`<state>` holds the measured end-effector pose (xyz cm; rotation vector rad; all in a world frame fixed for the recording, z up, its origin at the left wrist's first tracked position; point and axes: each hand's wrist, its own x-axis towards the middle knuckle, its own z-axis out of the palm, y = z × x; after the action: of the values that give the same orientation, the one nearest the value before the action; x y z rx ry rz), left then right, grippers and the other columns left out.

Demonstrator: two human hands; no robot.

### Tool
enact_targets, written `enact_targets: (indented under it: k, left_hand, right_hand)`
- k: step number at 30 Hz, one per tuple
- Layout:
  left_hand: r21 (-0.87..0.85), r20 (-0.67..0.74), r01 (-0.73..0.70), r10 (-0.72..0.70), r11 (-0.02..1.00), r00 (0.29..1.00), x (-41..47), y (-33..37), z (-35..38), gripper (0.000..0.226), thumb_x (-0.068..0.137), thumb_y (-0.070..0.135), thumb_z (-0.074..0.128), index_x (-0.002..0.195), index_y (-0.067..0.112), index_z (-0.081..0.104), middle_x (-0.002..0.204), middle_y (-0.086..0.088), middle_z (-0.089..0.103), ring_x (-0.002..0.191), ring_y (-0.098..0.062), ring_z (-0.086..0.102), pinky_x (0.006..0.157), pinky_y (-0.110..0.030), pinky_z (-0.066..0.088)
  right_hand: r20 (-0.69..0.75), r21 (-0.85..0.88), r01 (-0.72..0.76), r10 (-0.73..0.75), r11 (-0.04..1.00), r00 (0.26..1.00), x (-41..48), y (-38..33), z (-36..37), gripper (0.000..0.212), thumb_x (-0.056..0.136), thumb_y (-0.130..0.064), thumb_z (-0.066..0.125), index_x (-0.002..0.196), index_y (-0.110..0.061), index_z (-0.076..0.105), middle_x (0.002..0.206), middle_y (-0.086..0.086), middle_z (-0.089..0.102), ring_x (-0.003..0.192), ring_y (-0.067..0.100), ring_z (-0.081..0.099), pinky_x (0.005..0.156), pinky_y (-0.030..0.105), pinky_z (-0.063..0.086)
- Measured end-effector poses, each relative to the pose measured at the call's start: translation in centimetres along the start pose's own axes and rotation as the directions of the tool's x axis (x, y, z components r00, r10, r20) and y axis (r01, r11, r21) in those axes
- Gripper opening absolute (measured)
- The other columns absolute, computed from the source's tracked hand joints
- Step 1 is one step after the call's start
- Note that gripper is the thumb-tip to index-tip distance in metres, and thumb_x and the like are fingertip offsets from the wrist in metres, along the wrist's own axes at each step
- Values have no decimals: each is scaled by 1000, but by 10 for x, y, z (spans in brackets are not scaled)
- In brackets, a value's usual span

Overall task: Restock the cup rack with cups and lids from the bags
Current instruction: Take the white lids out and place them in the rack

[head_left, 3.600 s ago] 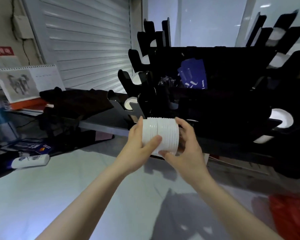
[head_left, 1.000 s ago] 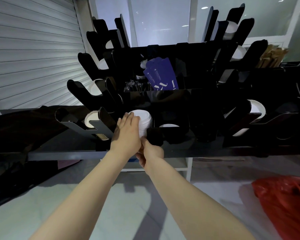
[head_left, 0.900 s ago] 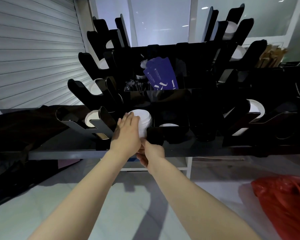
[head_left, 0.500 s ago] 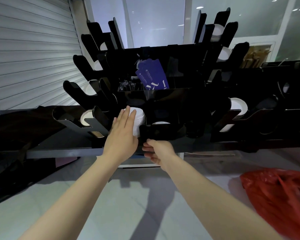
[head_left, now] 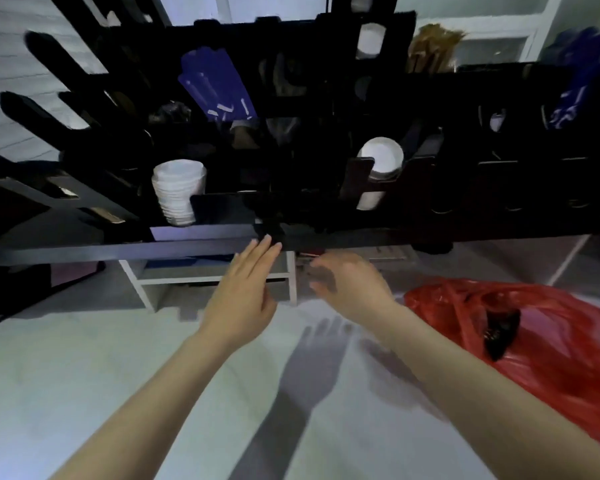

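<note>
Landmark: the black slotted cup rack [head_left: 291, 109] is standing on a dark shelf edge [head_left: 118, 249], filling the upper half of the view.
Stack of white lids: the ribbed white plastic lids [head_left: 178, 190] are sitting in a lower left slot of the rack, leaning slightly, just above the shelf edge and not touched by either hand.
Other white stack: a round white stack of cups or lids [head_left: 380, 168] is resting in a lower slot right of the rack's middle; which of the two it is cannot be told.
Left hand [head_left: 245, 296]: it is hovering empty below the rack's front edge, fingers straight and together, palm spread flat, fingertips reaching up to the shelf edge.
Right hand [head_left: 349, 287]: it is hanging empty below the rack, beside the left hand, fingers loosely curled and unclenched, blurred.
Red bag: a crumpled red plastic bag [head_left: 520, 337] is lying on the pale floor [head_left: 84, 358], below and to the right of the rack, its mouth gaping with something dark inside.
Blue packets: flat blue printed packets [head_left: 215, 86] are standing upright in an upper rack compartment.
</note>
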<state>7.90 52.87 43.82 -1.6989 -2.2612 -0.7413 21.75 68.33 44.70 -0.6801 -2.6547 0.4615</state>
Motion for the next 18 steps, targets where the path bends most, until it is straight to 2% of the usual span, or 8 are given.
enact_targets:
  k: [3, 6, 8, 11, 15, 18]
  left_hand:
    - [-62, 34, 39, -37, 997, 999, -3, 45, 45, 71, 88, 8, 51, 150, 22, 19, 155, 13, 7, 140, 1, -2, 116, -22, 2]
    - [-101, 82, 97, -89, 990, 993, 1, 93, 90, 68, 90, 13, 50, 150, 24, 20, 158, 9, 12, 140, 1, -1, 116, -25, 8]
    - [-145, 97, 125, -112, 981, 989, 7, 124, 117, 66, 92, 17, 50, 150, 25, 19, 158, 8, 12, 140, 2, -1, 115, -23, 6]
    - [-207, 121, 147, -124, 967, 985, 18, 167, 150, 63, 93, 20, 49, 150, 25, 21, 158, 9, 12, 141, 1, -1, 115, -20, 2]
    - [-324, 96, 171, -148, 931, 984, 32, 218, 175, 59, 94, 25, 51, 148, 26, 27, 156, 8, 21, 144, -8, 14, 118, -31, 15]
    - [-422, 88, 158, -134, 893, 987, 38, 248, 184, 55, 92, 35, 47, 144, 36, 30, 153, 8, 30, 142, -5, 20, 116, -31, 21]
  right_hand:
    - [61, -159, 34, -24, 987, 998, -36, 55, -19, 43, 90, -41, 56, 131, -27, 54, 135, -4, 54, 124, 22, 47, 102, 38, 35]
    - [73, -253, 55, -38, 966, 997, -75, 110, -41, 44, 90, -39, 57, 131, -24, 55, 133, -1, 55, 126, 24, 45, 106, 37, 31]
    - [22, -255, 51, -47, 966, 999, -100, 145, -59, 41, 86, -33, 63, 125, -19, 61, 129, 2, 59, 124, 27, 48, 106, 40, 33]
    - [-63, -243, 22, -38, 970, 997, -129, 194, -83, 36, 81, -25, 71, 116, -14, 67, 118, 5, 65, 115, 30, 56, 99, 44, 42]
    - [-124, -212, 0, -27, 977, 992, -153, 241, -102, 29, 81, -20, 69, 108, -11, 67, 109, 5, 64, 105, 31, 58, 88, 45, 48]
    - [-137, -234, -64, 32, 970, 990, -162, 268, -107, 20, 78, -18, 71, 96, -10, 68, 95, 7, 63, 93, 34, 58, 79, 45, 50]
